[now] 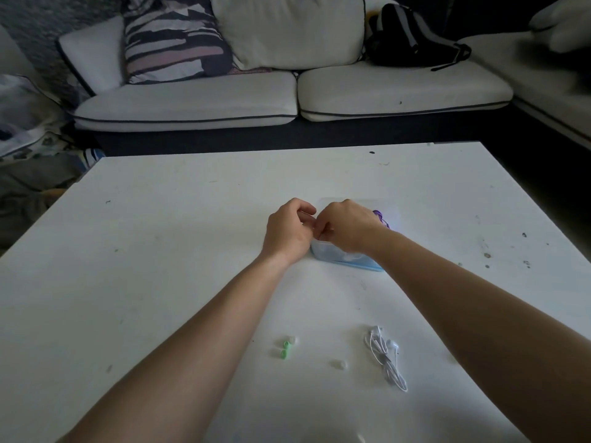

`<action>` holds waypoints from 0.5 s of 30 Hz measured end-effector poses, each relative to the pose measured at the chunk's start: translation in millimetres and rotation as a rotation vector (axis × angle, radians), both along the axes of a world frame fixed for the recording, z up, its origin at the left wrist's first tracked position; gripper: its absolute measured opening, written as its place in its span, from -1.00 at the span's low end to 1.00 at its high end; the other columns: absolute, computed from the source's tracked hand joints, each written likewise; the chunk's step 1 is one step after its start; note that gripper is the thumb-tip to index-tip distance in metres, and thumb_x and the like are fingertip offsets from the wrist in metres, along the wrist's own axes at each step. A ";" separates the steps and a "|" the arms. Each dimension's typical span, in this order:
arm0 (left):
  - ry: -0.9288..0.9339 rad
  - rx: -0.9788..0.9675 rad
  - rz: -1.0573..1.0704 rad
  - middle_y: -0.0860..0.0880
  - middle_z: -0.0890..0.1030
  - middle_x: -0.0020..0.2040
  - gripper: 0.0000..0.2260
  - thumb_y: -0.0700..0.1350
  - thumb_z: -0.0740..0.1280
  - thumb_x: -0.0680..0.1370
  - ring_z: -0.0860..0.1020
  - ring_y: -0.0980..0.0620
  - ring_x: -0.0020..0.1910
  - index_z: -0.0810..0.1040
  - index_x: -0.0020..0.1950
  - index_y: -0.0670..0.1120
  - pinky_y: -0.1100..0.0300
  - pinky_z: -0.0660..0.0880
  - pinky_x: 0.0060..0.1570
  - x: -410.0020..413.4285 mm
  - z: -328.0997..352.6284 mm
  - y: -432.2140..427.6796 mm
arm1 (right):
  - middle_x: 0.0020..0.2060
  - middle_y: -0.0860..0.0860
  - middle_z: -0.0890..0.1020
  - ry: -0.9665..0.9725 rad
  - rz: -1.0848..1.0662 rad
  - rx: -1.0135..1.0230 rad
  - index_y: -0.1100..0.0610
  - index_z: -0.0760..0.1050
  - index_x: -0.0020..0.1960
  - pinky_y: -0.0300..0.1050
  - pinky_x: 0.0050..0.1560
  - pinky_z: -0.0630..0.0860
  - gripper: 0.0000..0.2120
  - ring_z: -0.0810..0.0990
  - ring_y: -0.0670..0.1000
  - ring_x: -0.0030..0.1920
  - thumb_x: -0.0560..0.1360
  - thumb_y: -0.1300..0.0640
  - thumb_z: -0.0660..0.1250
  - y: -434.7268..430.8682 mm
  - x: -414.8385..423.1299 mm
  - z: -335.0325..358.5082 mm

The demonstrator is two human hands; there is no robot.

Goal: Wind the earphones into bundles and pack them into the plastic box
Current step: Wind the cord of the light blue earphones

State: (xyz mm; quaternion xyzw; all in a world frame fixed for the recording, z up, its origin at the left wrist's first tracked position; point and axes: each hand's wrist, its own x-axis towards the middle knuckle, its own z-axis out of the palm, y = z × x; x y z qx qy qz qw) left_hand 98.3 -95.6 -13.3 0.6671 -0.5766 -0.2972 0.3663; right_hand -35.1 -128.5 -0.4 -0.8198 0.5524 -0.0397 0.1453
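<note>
On the bench (160, 251), midway across: the plastic box (335, 259) stood, half hidden under the right grip (347, 223).
Left grip (287, 231): fingers curled, touching the right grip at the box's left rim; whether they pinched anything could not be told.
Right grip: curled over the box; its hold likewise hidden.
Done: purple earphones (380, 217) lay in the box.
Remaining: white earphones (385, 356) lay unpacked near the front, well apart from the box; judged roughly half finished.

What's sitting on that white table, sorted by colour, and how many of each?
white earphones: 1
purple earphones, in the box: 1
green ear tips: 2
clear plastic box: 1
Total: 5
A few pale bits nearby are too faint to count.
</note>
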 end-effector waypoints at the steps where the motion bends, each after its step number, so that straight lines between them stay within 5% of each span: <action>1: 0.010 0.006 -0.003 0.06 0.67 -0.12 -0.75 -0.32 0.21 0.50 0.60 0.07 -0.13 0.57 0.07 -0.07 0.32 0.47 -0.11 1.1 0.5 0.4 | -0.04 -0.08 0.65 -0.013 0.019 0.023 -0.12 0.67 0.01 -0.21 -0.39 0.26 -0.81 0.60 0.03 0.01 0.57 0.07 0.29 0.5 -1.8 1.1; 15: -0.029 -0.033 -0.048 0.02 0.68 -0.04 -0.80 -0.28 0.26 0.55 0.58 0.08 -0.05 0.60 0.05 -0.06 0.27 0.43 -0.08 -4.2 27.1 40.3 | -0.12 -0.08 0.74 -0.389 -0.121 0.043 0.08 0.67 0.10 -0.26 -0.02 0.54 -0.71 0.64 -0.17 -0.15 0.56 0.28 0.21 47.7 -56.2 38.6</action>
